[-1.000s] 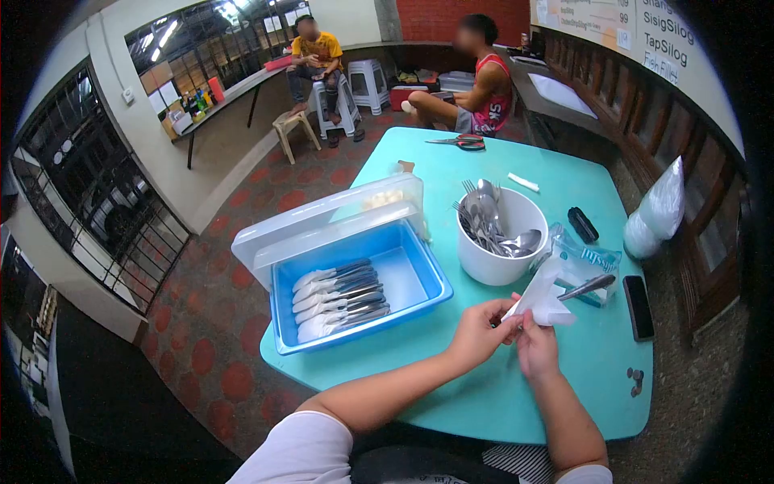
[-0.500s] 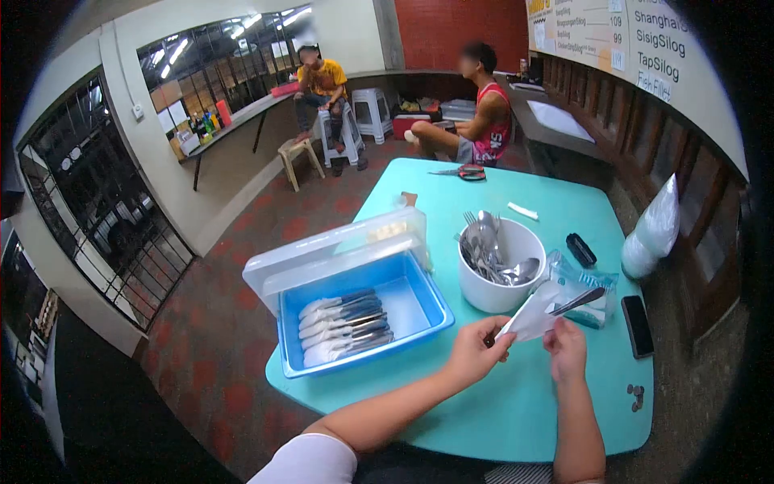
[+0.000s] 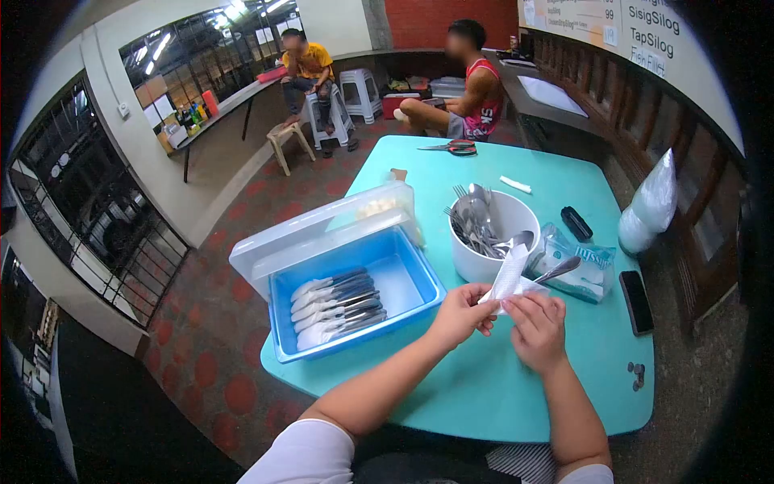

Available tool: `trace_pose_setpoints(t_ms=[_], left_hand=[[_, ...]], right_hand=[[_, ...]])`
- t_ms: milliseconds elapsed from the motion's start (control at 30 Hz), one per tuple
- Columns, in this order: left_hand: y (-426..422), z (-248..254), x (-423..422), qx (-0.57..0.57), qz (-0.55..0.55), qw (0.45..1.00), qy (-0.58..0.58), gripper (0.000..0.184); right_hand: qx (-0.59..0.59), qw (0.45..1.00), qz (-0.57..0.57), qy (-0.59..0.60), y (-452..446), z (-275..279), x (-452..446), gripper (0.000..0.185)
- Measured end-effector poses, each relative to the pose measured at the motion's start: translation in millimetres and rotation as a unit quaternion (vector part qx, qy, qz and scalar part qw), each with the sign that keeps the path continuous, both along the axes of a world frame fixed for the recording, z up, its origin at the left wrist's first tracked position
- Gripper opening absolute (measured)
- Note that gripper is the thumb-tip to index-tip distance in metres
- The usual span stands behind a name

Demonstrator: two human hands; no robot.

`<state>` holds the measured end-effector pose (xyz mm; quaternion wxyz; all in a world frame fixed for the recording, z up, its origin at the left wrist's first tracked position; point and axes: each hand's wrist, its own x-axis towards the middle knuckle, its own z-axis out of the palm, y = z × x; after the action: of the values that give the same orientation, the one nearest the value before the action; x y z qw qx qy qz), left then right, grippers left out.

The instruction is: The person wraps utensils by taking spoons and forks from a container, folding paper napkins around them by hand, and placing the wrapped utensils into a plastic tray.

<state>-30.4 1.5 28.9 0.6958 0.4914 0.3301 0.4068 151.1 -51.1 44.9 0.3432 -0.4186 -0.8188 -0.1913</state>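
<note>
Close together right of centre, the left hand (image 3: 463,315) and right hand (image 3: 538,328) pinch a white napkin (image 3: 507,277) around a metal utensil (image 3: 559,269), just below the white bucket (image 3: 474,264) in the frame. The napkin looks light, soft and tearable, best held at its folds over the stiff, probably slippery metal. Left on the surface (image 3: 451,395), a blue bin (image 3: 403,274) holds wrapped cutlery (image 3: 339,308).

Single head-worn camera, wide fisheye with darkened corners. Looks forward and down from above wearer's arms (image 3: 379,373); left hand (image 3: 464,315) and right hand (image 3: 538,327) near, below centre; turquoise table (image 3: 472,395) beneath; red wall (image 3: 415,32) farthest, at top edge.
</note>
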Motion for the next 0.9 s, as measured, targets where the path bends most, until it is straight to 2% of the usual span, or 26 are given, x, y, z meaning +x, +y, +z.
trace_pose_setpoints(t_ms=[300,367,500,700,800,900], left_hand=[[1,2,-3,-0.017,-0.065,0.997,0.041,0.03],[1,1,-2,-0.019,-0.069,0.997,0.042,0.029],[-3,6,0,0.045,-0.073,0.99,0.116,0.026],[-4,8,-6,0.085,-0.135,0.97,0.185,0.024],[-8,14,-8,0.086,-0.151,0.96,0.218,0.021],[-9,16,-9,0.098,-0.177,0.95,0.237,0.017]], right_hand=[[0.09,0.996,0.001,-0.026,0,0,11,0.023],[0.072,0.997,0.019,-0.008,1,0,11,0.017],[0.035,0.999,0.039,0.011,3,-3,14,0.01],[-0.119,0.984,0.05,0.126,3,-13,17,0.019],[-0.157,0.972,0.081,0.156,1,-3,10,0.02],[-0.189,0.972,0.1,0.093,-2,7,10,0.02]])
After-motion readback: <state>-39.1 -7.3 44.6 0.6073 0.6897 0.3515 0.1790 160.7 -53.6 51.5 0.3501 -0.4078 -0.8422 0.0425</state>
